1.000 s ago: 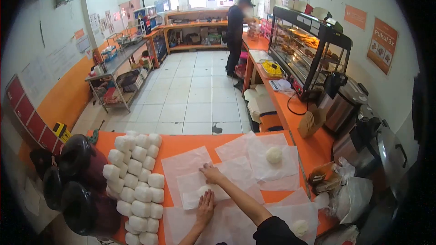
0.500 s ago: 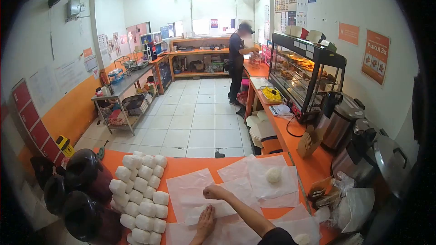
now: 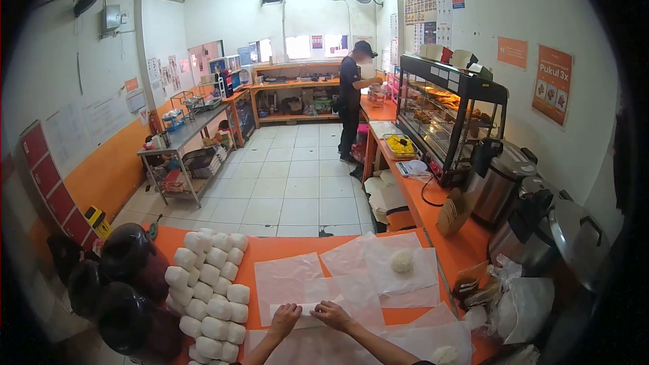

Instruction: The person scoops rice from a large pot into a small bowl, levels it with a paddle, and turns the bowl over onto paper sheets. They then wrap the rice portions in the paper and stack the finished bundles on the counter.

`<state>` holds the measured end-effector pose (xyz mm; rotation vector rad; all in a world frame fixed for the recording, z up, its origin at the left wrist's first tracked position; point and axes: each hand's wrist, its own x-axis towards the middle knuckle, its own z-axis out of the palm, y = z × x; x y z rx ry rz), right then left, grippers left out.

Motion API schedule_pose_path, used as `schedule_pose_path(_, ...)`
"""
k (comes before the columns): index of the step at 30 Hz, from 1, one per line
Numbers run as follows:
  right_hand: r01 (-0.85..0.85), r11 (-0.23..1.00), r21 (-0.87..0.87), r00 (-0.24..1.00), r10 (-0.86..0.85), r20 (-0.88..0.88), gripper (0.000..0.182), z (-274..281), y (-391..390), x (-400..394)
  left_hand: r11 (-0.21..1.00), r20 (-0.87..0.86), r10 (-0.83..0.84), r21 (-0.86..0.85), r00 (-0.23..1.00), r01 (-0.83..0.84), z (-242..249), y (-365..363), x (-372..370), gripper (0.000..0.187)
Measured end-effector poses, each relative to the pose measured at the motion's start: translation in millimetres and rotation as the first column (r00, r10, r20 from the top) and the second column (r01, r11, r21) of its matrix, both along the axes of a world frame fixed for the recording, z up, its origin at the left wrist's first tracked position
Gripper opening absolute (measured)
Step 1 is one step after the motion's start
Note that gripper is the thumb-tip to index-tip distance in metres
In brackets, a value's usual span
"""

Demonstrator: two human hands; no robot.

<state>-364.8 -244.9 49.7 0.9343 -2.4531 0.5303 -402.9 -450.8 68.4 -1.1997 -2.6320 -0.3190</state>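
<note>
On the orange counter (image 3: pixel 270 249), my left hand (image 3: pixel 286 319) and my right hand (image 3: pixel 331 315) sit side by side with curled fingers. Both hold a folded white paper packet (image 3: pixel 304 309) by its edge; what is inside it is hidden. White paper sheets (image 3: pixel 287 274) lie around them. To the right, a round white rice mound (image 3: pixel 401 261) rests on one sheet, and another rice mound (image 3: pixel 444 355) is near the bottom edge. Left of my hands stand stacked white wrapped bundles (image 3: pixel 218 307).
Dark round containers (image 3: pixel 132 321) stand at the far left. At the right are a plastic bag (image 3: pixel 526 311), steel cookers (image 3: pixel 501 179), a glass food warmer (image 3: pixel 449 115) and a tray of yellow food (image 3: pixel 399 145). A person (image 3: pixel 350 98) in dark clothes stands at the side counter.
My right hand has come down onto the paper beside my left hand. My left hand has gone from lying flat to gripping with bent fingers. The paper is now folded into a narrower strip.
</note>
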Motion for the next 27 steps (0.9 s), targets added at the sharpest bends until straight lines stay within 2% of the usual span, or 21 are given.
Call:
schedule_pose_path(4,-0.009,0.997,-0.078,1.000,0.009,0.000,0.021,-9.7,0.9,4.6,0.995,0.071,-0.096,0.033,0.993,0.094,-2.0,-0.8,-5.0,0.007)
schedule_pose_path(7,-0.049,0.998,-0.026,0.996,0.051,0.078,0.020,-8.2,4.1,8.0,0.965,0.376,-0.264,0.108,0.888,0.241,17.4,-5.5,-14.6,0.008)
schedule_pose_path(10,-0.104,0.994,0.017,0.985,0.100,0.138,0.023,-3.4,6.0,10.3,0.946,0.353,-0.239,0.293,0.905,0.135,27.9,10.1,-22.8,0.014)
schedule_pose_path(11,-0.102,0.995,0.013,0.961,0.095,0.258,0.023,-1.0,4.7,9.3,0.951,0.340,-0.180,0.301,0.923,0.075,20.3,15.7,-28.3,0.017)
schedule_pose_path(13,-0.092,0.996,0.012,0.868,0.074,0.492,0.024,3.0,5.0,9.8,0.967,0.294,-0.179,0.230,0.939,0.112,1.6,19.9,-38.5,0.022)
schedule_pose_path(14,-0.029,0.999,-0.018,0.847,0.034,0.531,0.024,3.4,5.4,7.8,0.971,0.269,-0.185,0.199,0.945,0.133,-7.2,23.4,-41.7,0.026)
schedule_pose_path(17,0.158,0.983,-0.089,0.781,-0.069,0.621,0.026,0.4,0.4,-14.6,0.968,0.532,-0.129,-0.114,0.837,0.222,-11.4,21.8,-51.2,0.033)
schedule_pose_path(20,0.103,0.989,0.105,0.724,-0.146,0.674,0.034,6.5,1.0,-38.2,0.979,0.614,-0.204,0.143,0.762,0.147,-24.7,3.7,-57.2,0.034)
schedule_pose_path(23,-0.066,0.880,0.470,0.787,-0.244,0.567,0.043,26.5,1.4,-52.9,0.981,0.664,-0.160,0.026,0.730,0.191,-7.0,-12.1,-62.3,0.034)
schedule_pose_path(26,-0.164,0.806,0.568,0.733,-0.286,0.618,0.019,36.8,-0.8,-57.1,0.983,0.549,-0.153,-0.001,0.822,0.184,-17.8,-25.1,-63.5,0.029)
schedule_pose_path(27,-0.108,0.845,0.524,0.711,-0.303,0.635,0.023,33.0,1.3,-55.8,0.987,0.538,-0.158,0.072,0.828,0.142,-19.0,-27.5,-58.9,0.027)
